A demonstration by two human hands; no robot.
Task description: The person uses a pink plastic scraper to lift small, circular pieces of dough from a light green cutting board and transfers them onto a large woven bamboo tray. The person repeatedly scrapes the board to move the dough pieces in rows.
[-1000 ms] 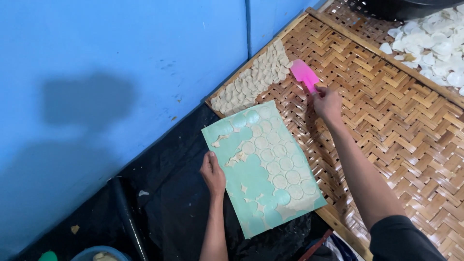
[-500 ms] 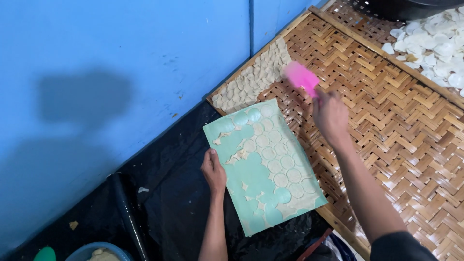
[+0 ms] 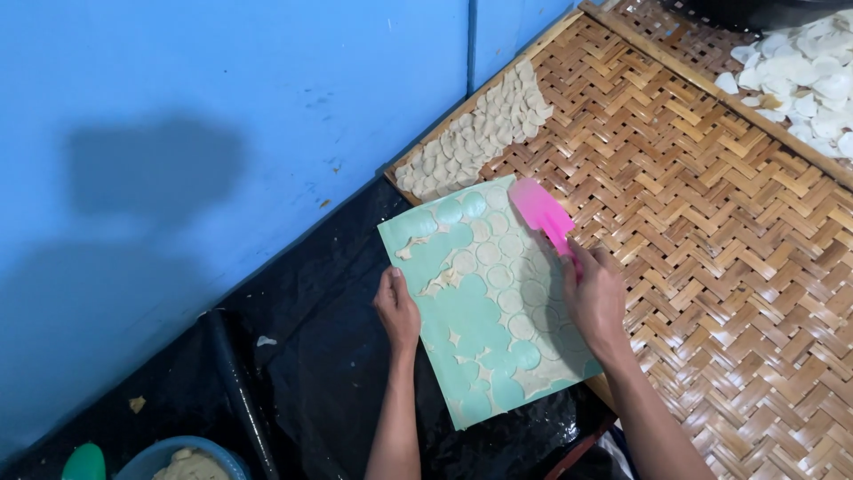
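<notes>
Green board [image 3: 484, 302], a flat mint-coloured sheet with thin round dough discs [image 3: 520, 293] on it, lies half on black plastic sheeting [image 3: 311, 356] and half over the edge of a woven bamboo tray [image 3: 711, 222]. Its long axis runs from the near right corner up toward the blue wall [image 3: 222, 116]. At the near left edge of the board, the left hand [image 3: 397, 307] presses it down, fingers closed over the rim. On the right side of the board, the right hand [image 3: 595, 298] is closed around the handle of a pink spatula [image 3: 542, 213], whose blade points away, at the board's far corner. Right of the board the tray is bare weave. Beyond the board's far edge a band of pale discs [image 3: 475, 138] lies along the tray's rim. Farther off, past a wooden bar, white pieces [image 3: 809, 80] are piled. Near left of the board, a blue bowl [image 3: 178, 462] holds dough.
</notes>
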